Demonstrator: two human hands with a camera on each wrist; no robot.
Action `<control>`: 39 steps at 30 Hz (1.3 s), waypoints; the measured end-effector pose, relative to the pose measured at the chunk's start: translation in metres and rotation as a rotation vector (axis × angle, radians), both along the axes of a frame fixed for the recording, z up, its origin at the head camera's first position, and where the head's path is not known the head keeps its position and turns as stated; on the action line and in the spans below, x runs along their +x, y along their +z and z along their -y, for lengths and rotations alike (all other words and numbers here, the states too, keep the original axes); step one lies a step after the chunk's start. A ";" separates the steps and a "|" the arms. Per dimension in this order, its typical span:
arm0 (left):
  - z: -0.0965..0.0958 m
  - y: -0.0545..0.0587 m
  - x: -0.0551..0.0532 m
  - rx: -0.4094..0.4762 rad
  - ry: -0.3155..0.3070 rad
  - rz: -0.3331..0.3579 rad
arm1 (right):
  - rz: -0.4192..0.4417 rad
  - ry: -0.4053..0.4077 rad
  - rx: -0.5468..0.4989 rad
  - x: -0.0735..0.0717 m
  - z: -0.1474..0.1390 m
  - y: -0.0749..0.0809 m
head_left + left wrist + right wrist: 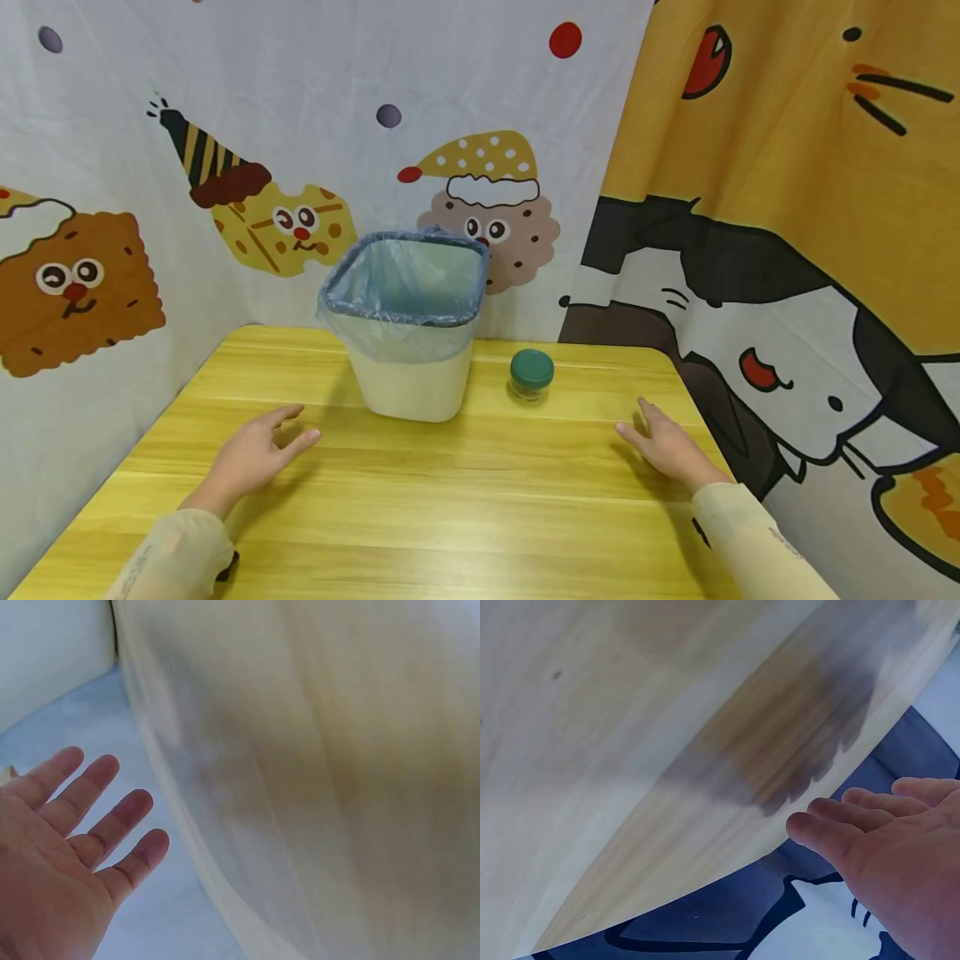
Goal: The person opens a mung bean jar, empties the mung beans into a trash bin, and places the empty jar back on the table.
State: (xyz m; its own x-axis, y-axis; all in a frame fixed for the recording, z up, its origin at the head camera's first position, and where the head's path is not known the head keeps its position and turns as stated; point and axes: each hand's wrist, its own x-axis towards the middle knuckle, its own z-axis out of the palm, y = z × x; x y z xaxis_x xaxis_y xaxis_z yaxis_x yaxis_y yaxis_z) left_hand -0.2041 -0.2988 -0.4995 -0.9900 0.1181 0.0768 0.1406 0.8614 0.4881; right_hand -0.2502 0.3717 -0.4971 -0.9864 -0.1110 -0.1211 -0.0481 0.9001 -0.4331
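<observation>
A cream-white bin stands at the back of the wooden table, lined with a translucent blue plastic bag folded over its rim. Right of it sits a small clear jar with a green lid. My left hand hovers over the table in front and left of the bin, fingers spread and holding nothing. In the left wrist view, its palm and extended fingers show. Over on the right side, my right hand is held above the table, also without anything in it, nearest to the jar.
The yellow wood-grain table has rounded back corners. Behind it hangs a pale curtain printed with cartoon snacks, and at right a yellow one with cartoon animals. The bin stands close to the table's back edge.
</observation>
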 end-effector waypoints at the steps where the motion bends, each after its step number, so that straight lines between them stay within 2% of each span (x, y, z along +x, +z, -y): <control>1: -0.001 0.000 0.001 0.005 0.000 0.000 | 0.001 0.000 -0.003 0.000 0.001 0.000; 20: -0.030 0.000 0.009 0.072 -0.019 -0.031 | -0.060 0.029 -0.021 0.012 0.021 0.000; 31: -0.048 0.001 0.015 0.096 -0.046 -0.122 | -0.053 0.040 -0.058 0.017 0.035 0.003; 39: -0.059 0.002 0.022 0.123 -0.058 -0.101 | -0.042 0.044 -0.087 0.017 0.041 0.000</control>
State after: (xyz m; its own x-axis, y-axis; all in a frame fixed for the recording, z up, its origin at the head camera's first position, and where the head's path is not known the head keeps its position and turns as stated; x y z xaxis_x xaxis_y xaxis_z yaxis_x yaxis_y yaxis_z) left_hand -0.1826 -0.2396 -0.4975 -0.9683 0.1588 0.1929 0.2424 0.7846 0.5706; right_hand -0.2328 0.3306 -0.4966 -0.9844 -0.1625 -0.0674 -0.1066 0.8557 -0.5064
